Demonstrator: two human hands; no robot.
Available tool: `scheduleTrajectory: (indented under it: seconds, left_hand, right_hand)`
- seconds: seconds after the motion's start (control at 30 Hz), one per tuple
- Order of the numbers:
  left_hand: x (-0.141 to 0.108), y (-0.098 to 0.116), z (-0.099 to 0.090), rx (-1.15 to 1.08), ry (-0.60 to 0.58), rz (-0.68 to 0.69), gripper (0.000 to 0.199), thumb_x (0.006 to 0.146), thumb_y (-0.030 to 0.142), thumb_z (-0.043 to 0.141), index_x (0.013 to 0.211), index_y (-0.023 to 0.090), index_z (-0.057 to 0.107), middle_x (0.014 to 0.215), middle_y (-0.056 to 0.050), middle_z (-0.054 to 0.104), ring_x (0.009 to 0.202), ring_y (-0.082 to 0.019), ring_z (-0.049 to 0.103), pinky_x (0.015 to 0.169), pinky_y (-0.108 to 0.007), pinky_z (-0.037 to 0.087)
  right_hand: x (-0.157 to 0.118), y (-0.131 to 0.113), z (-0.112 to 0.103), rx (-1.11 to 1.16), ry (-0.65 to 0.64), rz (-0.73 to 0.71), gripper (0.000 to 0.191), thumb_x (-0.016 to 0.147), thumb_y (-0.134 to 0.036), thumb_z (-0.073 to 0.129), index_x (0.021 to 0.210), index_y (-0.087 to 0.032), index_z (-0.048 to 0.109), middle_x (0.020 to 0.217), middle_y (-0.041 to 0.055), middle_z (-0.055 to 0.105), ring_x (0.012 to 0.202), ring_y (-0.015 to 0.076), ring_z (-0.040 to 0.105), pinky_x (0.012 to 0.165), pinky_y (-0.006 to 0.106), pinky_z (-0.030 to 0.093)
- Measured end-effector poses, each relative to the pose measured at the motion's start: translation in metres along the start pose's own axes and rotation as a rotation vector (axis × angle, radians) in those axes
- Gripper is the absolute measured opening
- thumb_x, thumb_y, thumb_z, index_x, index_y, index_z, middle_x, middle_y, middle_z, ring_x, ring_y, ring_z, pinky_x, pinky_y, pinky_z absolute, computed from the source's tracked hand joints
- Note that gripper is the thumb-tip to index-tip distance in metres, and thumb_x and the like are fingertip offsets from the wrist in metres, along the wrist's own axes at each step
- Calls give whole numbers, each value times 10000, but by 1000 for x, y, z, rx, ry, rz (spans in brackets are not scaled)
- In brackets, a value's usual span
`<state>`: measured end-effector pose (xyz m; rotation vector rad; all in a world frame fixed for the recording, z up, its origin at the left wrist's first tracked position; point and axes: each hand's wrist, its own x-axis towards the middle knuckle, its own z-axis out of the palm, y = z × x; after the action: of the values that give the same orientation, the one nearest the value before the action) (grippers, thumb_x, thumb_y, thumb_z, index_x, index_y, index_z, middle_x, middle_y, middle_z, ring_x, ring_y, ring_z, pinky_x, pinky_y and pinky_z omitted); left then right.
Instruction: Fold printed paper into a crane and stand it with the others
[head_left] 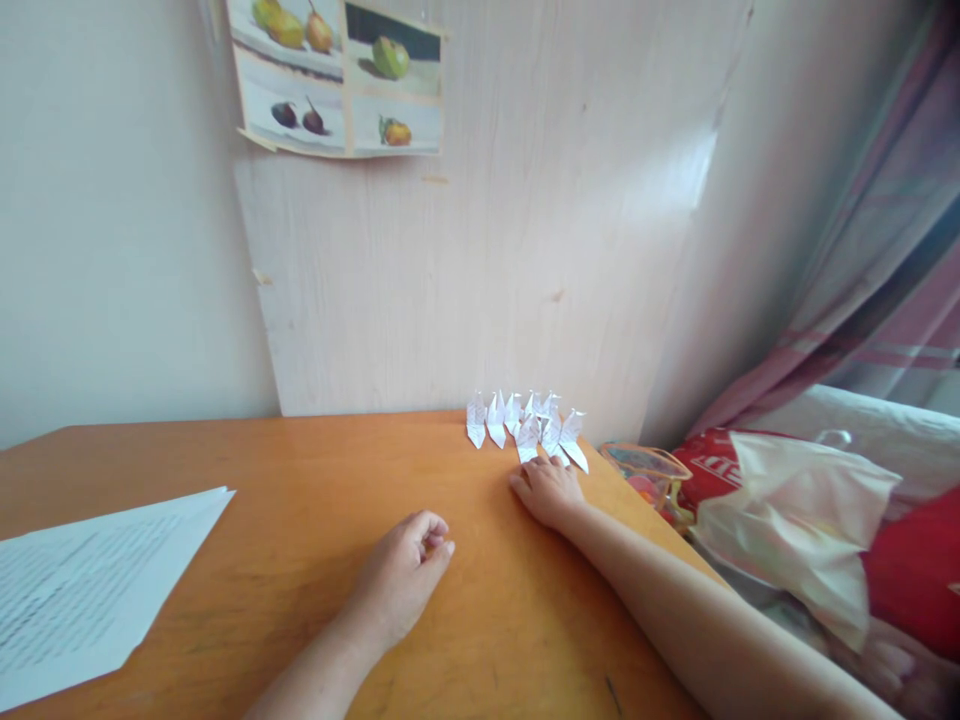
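Note:
Several folded white paper figures [496,420] with pointed tips stand in a cluster at the back right of the wooden table [322,465]. My right hand [547,490] lies palm down in front of them, fingers apart, with its fingertips at the base of the nearest figures. Nothing shows in its grip. Nearer the middle, my left hand [405,575] rests on its side with curled fingers, and thumb and fingertips close together. Whether anything is inside its curl cannot be made out.
Printed paper sheets [97,590] lie at the left. A board [465,300] with fruit pictures [341,80] rises behind the table. Past the right edge are a basket [649,470], a pale plastic bag [802,520], red bags [919,570] and a pink curtain [847,270].

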<state>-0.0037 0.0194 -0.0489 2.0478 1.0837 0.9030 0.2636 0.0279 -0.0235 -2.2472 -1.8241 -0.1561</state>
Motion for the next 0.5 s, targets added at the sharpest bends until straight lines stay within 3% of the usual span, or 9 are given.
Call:
scheduleTrajectory:
  seconds: [0.5]
  left_hand:
    - [0,4,-1,19,-11,-2,195,873,383,554,921,204,616,836,-23,664,759,-190,607,721,-297,454]
  right_hand:
    - [1,1,2,-7,-8,-20,470,962,-523,399,1117,-188,689,1250,144,658,1216,338,496,991,468,313]
